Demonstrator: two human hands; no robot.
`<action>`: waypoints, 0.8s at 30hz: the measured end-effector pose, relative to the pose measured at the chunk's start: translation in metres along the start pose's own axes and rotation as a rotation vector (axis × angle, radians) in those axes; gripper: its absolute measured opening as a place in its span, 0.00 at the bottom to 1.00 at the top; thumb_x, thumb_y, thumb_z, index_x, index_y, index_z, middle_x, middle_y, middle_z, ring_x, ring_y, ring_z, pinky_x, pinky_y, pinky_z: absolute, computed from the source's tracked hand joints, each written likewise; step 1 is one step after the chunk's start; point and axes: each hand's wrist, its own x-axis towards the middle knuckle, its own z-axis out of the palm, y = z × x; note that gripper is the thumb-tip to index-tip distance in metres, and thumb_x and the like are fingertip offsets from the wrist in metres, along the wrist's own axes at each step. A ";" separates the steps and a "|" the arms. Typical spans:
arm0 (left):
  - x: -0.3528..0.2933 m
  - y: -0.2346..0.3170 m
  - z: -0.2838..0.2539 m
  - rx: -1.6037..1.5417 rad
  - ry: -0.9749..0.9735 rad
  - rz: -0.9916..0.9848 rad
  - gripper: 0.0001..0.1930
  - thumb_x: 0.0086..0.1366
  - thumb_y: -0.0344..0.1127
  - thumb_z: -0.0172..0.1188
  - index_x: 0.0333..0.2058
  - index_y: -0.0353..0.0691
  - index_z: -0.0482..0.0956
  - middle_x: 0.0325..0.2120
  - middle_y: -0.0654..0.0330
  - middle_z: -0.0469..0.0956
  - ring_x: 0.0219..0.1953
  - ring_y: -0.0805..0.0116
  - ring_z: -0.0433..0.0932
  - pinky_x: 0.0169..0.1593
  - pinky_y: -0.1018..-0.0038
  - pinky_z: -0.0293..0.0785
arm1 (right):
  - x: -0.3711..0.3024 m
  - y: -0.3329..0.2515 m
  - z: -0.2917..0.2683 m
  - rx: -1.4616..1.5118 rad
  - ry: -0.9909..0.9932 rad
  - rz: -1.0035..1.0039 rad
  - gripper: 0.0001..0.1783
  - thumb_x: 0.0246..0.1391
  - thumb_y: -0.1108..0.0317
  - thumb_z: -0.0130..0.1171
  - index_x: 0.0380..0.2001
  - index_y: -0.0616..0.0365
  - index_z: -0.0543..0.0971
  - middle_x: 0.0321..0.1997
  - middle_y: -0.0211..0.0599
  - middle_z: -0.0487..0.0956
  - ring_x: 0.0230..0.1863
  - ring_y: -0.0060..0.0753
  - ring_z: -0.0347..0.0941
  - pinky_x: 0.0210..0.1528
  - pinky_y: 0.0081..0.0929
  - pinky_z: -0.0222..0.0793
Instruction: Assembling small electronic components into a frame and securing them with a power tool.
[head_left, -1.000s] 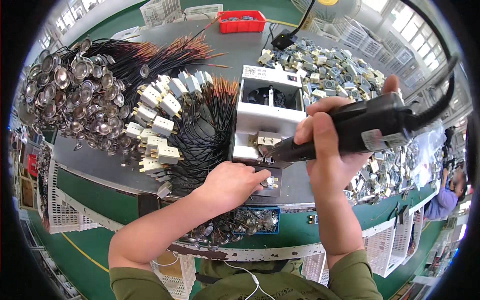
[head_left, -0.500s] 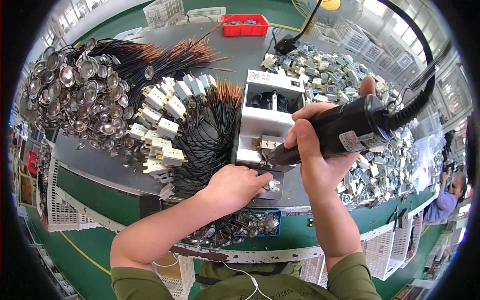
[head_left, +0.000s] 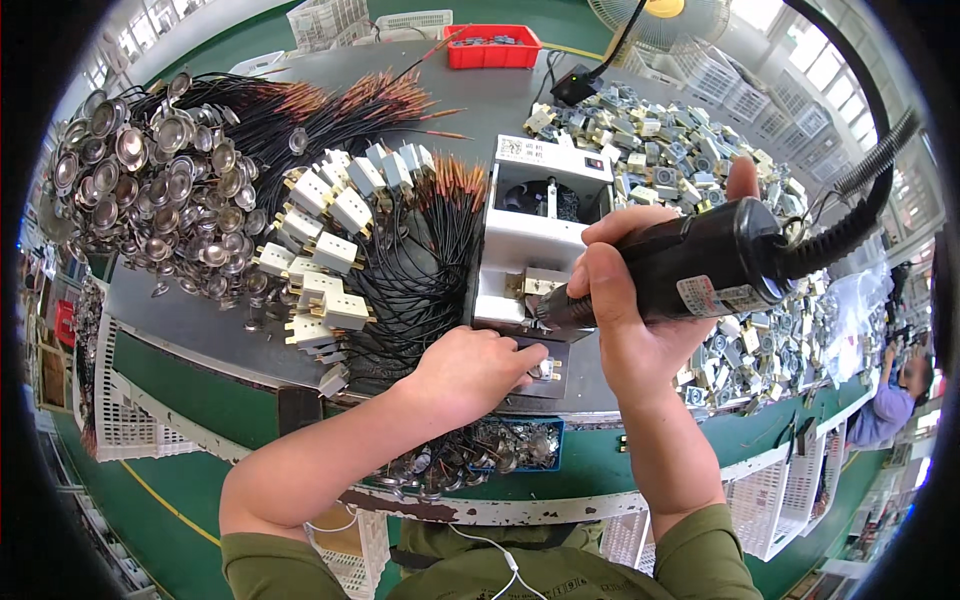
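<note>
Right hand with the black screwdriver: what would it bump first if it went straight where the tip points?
In the right hand, the black screwdriver would probably meet the front of the white screw feeder first; depth is unclear, so they may touch.

My electric screwdriver (head_left: 690,255): black, white label (head_left: 697,296)
My sleeve (head_left: 283,568): olive green
Wire bundle (head_left: 425,290): black, orange tips (head_left: 460,185)
Screw feeder (head_left: 540,237): white
Plastic bin (head_left: 492,58): red

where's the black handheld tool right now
In the head view, the black handheld tool is right of centre, gripped in the right hand, its narrow end pointing left at the front of the silver-white machine.
</note>
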 end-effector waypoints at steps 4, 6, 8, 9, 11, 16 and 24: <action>-0.001 -0.006 0.012 -0.009 0.118 0.056 0.14 0.66 0.45 0.59 0.45 0.46 0.74 0.26 0.61 0.81 0.35 0.58 0.83 0.37 0.59 0.78 | 0.000 0.000 0.004 0.012 0.006 0.003 0.58 0.58 0.79 0.62 0.74 0.50 0.29 0.38 0.42 0.79 0.26 0.25 0.75 0.32 0.24 0.75; -0.002 -0.007 0.014 -0.034 0.141 0.063 0.14 0.66 0.45 0.59 0.45 0.46 0.74 0.26 0.61 0.81 0.35 0.58 0.83 0.37 0.59 0.78 | 0.001 -0.001 0.006 0.017 0.012 0.004 0.58 0.58 0.79 0.62 0.74 0.50 0.30 0.38 0.42 0.79 0.26 0.25 0.75 0.32 0.23 0.75; 0.000 -0.008 0.015 -0.036 0.136 0.066 0.14 0.66 0.45 0.59 0.46 0.46 0.74 0.27 0.61 0.81 0.35 0.58 0.83 0.37 0.59 0.78 | 0.002 -0.001 0.008 0.019 0.019 0.007 0.58 0.58 0.79 0.62 0.74 0.51 0.30 0.38 0.42 0.79 0.26 0.25 0.75 0.31 0.23 0.75; 0.000 -0.008 0.015 -0.038 0.135 0.066 0.14 0.66 0.45 0.59 0.46 0.46 0.74 0.27 0.61 0.81 0.35 0.58 0.83 0.37 0.59 0.78 | 0.002 -0.001 0.009 0.020 0.022 0.009 0.58 0.58 0.80 0.62 0.75 0.51 0.31 0.38 0.42 0.79 0.26 0.24 0.76 0.31 0.23 0.75; -0.001 -0.007 0.014 -0.007 0.123 0.071 0.14 0.66 0.45 0.59 0.46 0.47 0.75 0.26 0.61 0.81 0.35 0.58 0.83 0.37 0.59 0.78 | 0.002 -0.001 0.011 0.025 0.030 0.012 0.58 0.57 0.80 0.62 0.75 0.51 0.31 0.38 0.42 0.80 0.26 0.24 0.76 0.31 0.23 0.75; -0.001 -0.007 0.011 -0.011 0.118 0.074 0.15 0.66 0.45 0.59 0.48 0.47 0.75 0.27 0.61 0.80 0.36 0.58 0.83 0.37 0.60 0.78 | 0.006 -0.002 0.014 0.021 0.059 0.031 0.57 0.57 0.81 0.62 0.75 0.52 0.32 0.37 0.42 0.80 0.26 0.24 0.77 0.31 0.22 0.76; -0.002 -0.004 0.004 0.015 0.063 0.049 0.18 0.66 0.45 0.58 0.53 0.47 0.76 0.28 0.60 0.81 0.37 0.59 0.83 0.39 0.60 0.78 | 0.012 0.000 0.007 0.096 -0.007 0.043 0.58 0.55 0.82 0.62 0.74 0.52 0.33 0.36 0.43 0.82 0.25 0.24 0.78 0.29 0.21 0.76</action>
